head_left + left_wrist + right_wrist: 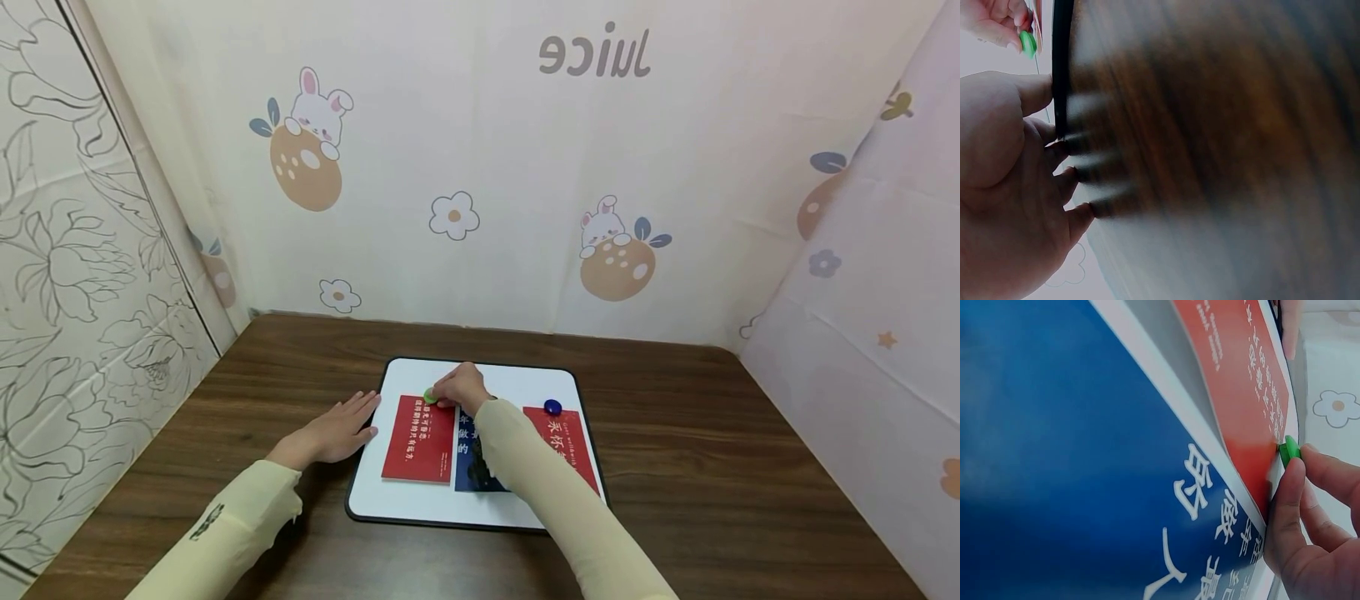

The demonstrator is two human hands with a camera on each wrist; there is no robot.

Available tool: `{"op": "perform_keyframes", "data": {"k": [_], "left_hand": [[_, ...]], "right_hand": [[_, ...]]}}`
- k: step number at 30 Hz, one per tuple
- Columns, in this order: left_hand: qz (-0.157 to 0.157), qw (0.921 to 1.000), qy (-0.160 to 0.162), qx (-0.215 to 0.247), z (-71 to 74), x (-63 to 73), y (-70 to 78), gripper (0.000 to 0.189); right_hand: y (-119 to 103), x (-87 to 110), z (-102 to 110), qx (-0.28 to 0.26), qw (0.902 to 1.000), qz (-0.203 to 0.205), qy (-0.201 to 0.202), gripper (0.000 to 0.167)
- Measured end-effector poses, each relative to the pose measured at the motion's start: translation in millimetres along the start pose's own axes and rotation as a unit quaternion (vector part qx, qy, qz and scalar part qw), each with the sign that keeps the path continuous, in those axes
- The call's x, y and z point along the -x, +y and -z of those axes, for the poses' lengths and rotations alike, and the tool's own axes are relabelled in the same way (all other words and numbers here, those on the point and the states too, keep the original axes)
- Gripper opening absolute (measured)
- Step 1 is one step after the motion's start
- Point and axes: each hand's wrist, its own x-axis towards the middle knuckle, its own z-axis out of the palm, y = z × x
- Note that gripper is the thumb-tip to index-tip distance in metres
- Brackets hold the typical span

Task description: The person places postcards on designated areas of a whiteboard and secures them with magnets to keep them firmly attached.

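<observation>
A whiteboard with a dark rim lies flat on the wooden table. My right hand pinches a green round magnet between thumb and finger, right at the top edge of the left red card. Beside that card is a dark blue card with white characters, partly covered by my right sleeve in the head view. My left hand lies with fingers extended at the board's left edge, its fingertips touching the rim.
Another red card lies on the board's right side with a blue magnet at its top. The brown table extends around the board. Behind hangs a patterned curtain, and a floral panel stands at the left.
</observation>
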Motion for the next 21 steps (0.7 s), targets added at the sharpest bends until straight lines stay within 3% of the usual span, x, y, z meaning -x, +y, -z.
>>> {"op": "perform_keyframes", "data": {"k": [13,21], "left_hand": [[-0.007,1.0000,0.001,0.000,0.3,1.4,0.6,0.062],[-0.015,0.9999,0.001,0.006,1.6,2.5,1.6,0.061]], "right_hand": [[-2.2,0.7,-1.5,0.041,0.9982,0.044,0.000,0.013],[-3.0,-1.3,-2.6,0.046,0.9981,0.040,0.004,0.013]]}}
